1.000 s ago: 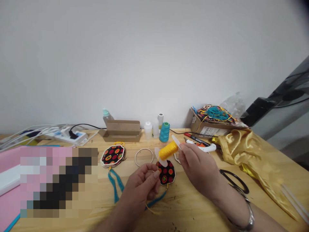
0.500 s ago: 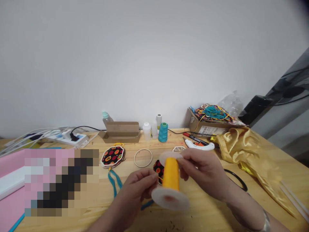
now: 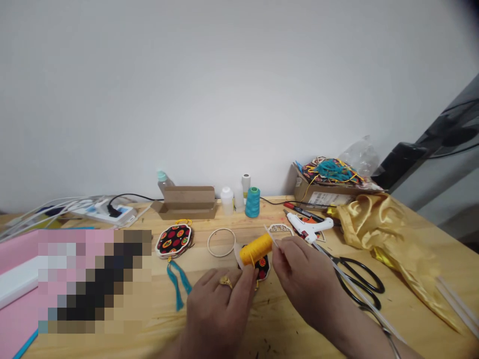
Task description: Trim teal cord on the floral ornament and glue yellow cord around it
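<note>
A spool of yellow thread point(image 3: 256, 249) with pale end discs lies tilted between my hands, above the table. My right hand point(image 3: 305, 269) is closed on the disc at its right end. My left hand point(image 3: 220, 306), wearing a ring, is pinched on a loose strand of yellow thread point(image 3: 252, 259) just below the spool. Partly hidden behind my left fingers and the spool is a dark patterned fabric piece point(image 3: 264, 268) with red and orange flowers. A cut-out wooden frame point(image 3: 281, 229) lies just beyond my right hand.
Black-handled scissors point(image 3: 357, 279), a white glue gun point(image 3: 310, 227) and gold cloth point(image 3: 368, 224) lie to the right. A wooden ring point(image 3: 221, 243) and a tasselled patterned piece point(image 3: 174, 239) are at left. Behind stand a teal thread cone point(image 3: 253, 202), an open cardboard box point(image 3: 189, 203) and a filled carton point(image 3: 322, 192).
The spool has turned from nearly upright to lying sideways and moved farther from me. My left hand has shifted beneath it, and the scissors have come into fuller view.
</note>
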A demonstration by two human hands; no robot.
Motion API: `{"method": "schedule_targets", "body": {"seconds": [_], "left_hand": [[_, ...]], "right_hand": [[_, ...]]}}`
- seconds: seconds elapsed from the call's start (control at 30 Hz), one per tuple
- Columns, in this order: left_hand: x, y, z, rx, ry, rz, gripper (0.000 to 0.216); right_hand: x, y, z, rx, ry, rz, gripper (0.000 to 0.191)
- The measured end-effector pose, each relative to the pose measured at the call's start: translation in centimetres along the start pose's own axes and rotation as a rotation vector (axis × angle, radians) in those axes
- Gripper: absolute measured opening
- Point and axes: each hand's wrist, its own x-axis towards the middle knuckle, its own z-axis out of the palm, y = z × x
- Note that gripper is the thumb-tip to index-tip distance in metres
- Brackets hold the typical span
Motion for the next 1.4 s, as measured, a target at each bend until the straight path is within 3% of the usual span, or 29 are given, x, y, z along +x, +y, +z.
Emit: {"method": "schedule_targets", "body": {"seconds": [0.27,0.33,0.4,0.47,0.57,0.63,0.73,0.9,1.0,1.1,1.2,1.3,1.4], "left_hand": [[-1.0,-0.7,-0.6,-0.156,-0.05,0.096,0.039],[-0.9,-0.3,-0.7,-0.237,-0.02,0.029,0.039],[-0.5,0.4,-0.7,-0.395,0.026,-0.214,0.03],[0.0,0.9,-0.6,-0.615,0.023,-0.668,0.016],[0.6,1.0,-0.2,-1.163,-0.116,-1.173,0.012],[0.7,0.5,0.2,-1.478,-0.147,-1.381,0.013],[0.7,-0.3,0.5,-1.725,-0.233,-1.512,0.013],[0.9,-0.9,0.7,-1.73,-0.369,-1.593,0.013],[0.9,-1.0,0.8,-1.691,-0.353,-1.607,0.013],[0.7,-0.9,1.0,-1.676,-0.354,-1.654,0.019],[0.6,-0.7,1.2,-1.636,-0.29,-1.658,0.023],[0.5,-0.6,1.5,-1.567,-0.152,-1.566,0.021],[0.4,-0.5,1.8,-1.431,-0.113,-1.456,0.019]], "right_hand": [[0.6,0.2,0.5,0.349,-0.087,0.457,0.031],[0.6,0.3,0.5,0.437,-0.111,0.526,0.033],[0.7,0.4,0.5,0.538,-0.119,0.563,0.032],[0.7,0.5,0.5,0.628,-0.105,0.574,0.03],[0.6,0.6,0.4,0.699,-0.048,0.528,0.024],[0.5,0.8,0.3,0.711,-0.016,0.465,0.021],[0.2,1.1,0.4,0.728,-0.046,0.33,0.017],[-0.4,2.0,0.6,0.576,-0.007,-0.034,0.021],[-1.0,2.4,0.7,0.337,0.036,-0.239,0.03],[-1.7,2.0,0.7,0.231,-0.027,-0.343,0.036],[-2.1,0.6,0.6,0.262,-0.069,-0.269,0.043],[-2.0,-1.1,0.6,0.384,-0.106,-0.045,0.047],[-1.9,-2.2,1.3,0.506,-0.157,0.182,0.059]]}}
